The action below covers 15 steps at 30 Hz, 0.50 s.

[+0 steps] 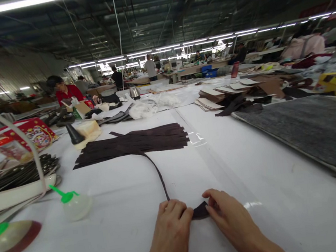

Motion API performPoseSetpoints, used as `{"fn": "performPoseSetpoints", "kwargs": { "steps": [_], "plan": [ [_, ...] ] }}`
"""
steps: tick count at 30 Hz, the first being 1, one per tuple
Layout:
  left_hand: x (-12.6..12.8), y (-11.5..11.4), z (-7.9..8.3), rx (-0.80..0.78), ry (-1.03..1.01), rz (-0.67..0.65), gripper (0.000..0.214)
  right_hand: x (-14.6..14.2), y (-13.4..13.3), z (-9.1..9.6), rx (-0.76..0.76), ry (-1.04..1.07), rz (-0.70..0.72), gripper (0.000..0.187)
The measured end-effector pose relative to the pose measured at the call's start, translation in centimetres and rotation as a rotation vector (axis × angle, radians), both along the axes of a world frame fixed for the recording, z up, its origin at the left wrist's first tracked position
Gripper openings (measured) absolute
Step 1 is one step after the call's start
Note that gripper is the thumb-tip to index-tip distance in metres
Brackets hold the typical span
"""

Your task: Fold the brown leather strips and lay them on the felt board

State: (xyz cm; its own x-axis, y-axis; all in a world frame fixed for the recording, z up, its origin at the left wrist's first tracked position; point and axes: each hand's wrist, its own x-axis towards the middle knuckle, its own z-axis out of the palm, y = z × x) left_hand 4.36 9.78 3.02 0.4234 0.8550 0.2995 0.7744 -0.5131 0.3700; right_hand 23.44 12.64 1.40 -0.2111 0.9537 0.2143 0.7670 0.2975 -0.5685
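Observation:
A long, narrow dark brown strip [158,172] runs from a pile of similar dark strips [133,143] toward me across the white tabletop. My left hand [173,230] is closed over it near the front of the table, with a bracelet at the wrist. Between my hands shows a short, wider-looking dark end of the strip. My right hand [234,218] pinches that end from the right, its fingers curled and the fingertips partly hidden. The pile lies flat, its strips roughly side by side.
Two squeeze bottles with green nozzles, one clear [76,206] and one with red-brown liquid [18,237], stand at left. A dark grey board [308,132] covers the right side. Stacked brown pieces [213,95] lie behind. A person in red [71,93] is at back left.

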Motion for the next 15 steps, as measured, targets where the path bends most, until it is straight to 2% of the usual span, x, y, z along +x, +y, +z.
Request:
{"fn": "performPoseSetpoints", "kwargs": {
  "steps": [7,11,15],
  "plan": [
    [0.0,-0.7,-0.9,0.152,0.072,-0.021,0.025,0.6,-0.3,0.4,0.006,-0.048,0.079,0.029],
    [0.0,-1.3,-1.4,0.219,0.142,-0.048,0.031,1.3,-0.5,0.9,0.112,-0.135,0.201,0.038],
    [0.0,-1.4,-1.7,0.233,0.152,-0.056,0.033,1.9,-0.6,1.5,0.199,-0.251,0.31,0.037]
  ]
}}
